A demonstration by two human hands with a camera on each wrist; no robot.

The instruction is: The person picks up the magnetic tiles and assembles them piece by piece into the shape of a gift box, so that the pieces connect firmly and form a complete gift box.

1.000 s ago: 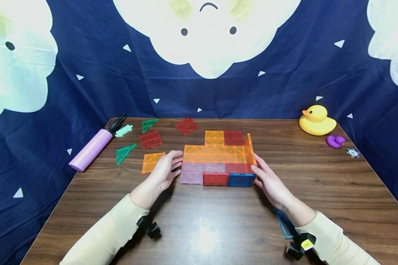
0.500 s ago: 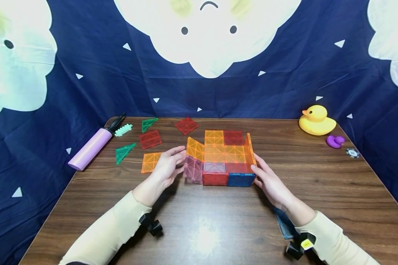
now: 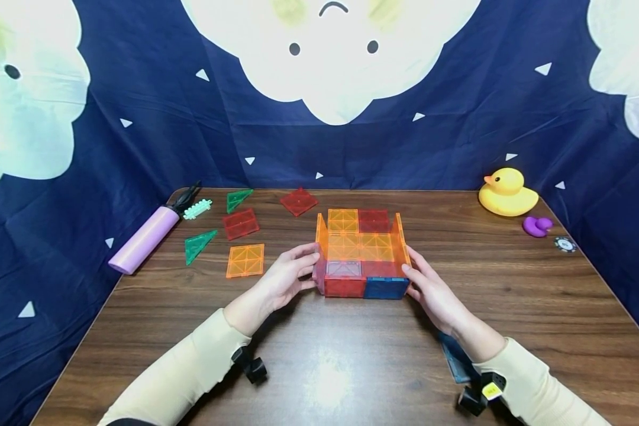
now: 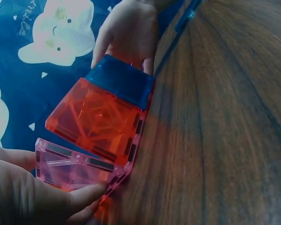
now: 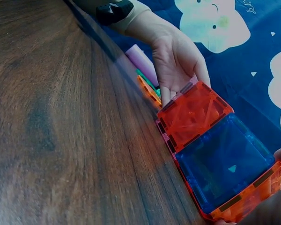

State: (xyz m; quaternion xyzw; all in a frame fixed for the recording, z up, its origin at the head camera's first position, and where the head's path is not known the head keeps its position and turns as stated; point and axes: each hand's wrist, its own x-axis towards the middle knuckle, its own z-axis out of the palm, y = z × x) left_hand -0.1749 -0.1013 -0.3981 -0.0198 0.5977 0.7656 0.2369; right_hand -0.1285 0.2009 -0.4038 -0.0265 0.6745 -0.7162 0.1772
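Observation:
A box-like build of see-through magnetic tiles [image 3: 376, 247] stands between my hands. Its floor is mostly orange, with a red tile [image 3: 345, 288] and a blue tile [image 3: 386, 289] upright along the front. My left hand [image 3: 277, 278] presses the left wall from outside, its fingers against the upright pink tile [image 4: 72, 165]; an orange tile [image 3: 322, 232] stands behind it. My right hand [image 3: 436, 296] rests against the orange right wall [image 3: 401, 239], fingers fairly straight. Parts of its fingertips are hidden behind tiles. At the back, an orange and a red tile lie flat.
Loose tiles lie left: orange [image 3: 245, 260], red [image 3: 241, 224], another red [image 3: 299, 202] and green triangles [image 3: 200, 246]. A lilac pump [image 3: 146, 239] lies farther left. A blue tile [image 3: 457, 358] is under my right forearm. A yellow duck [image 3: 507, 194] and purple duck [image 3: 537, 226] stand right.
My left hand has moved right, tipping the flat pink and orange tiles on the left side up into an upright wall. The right hand has stayed in place.

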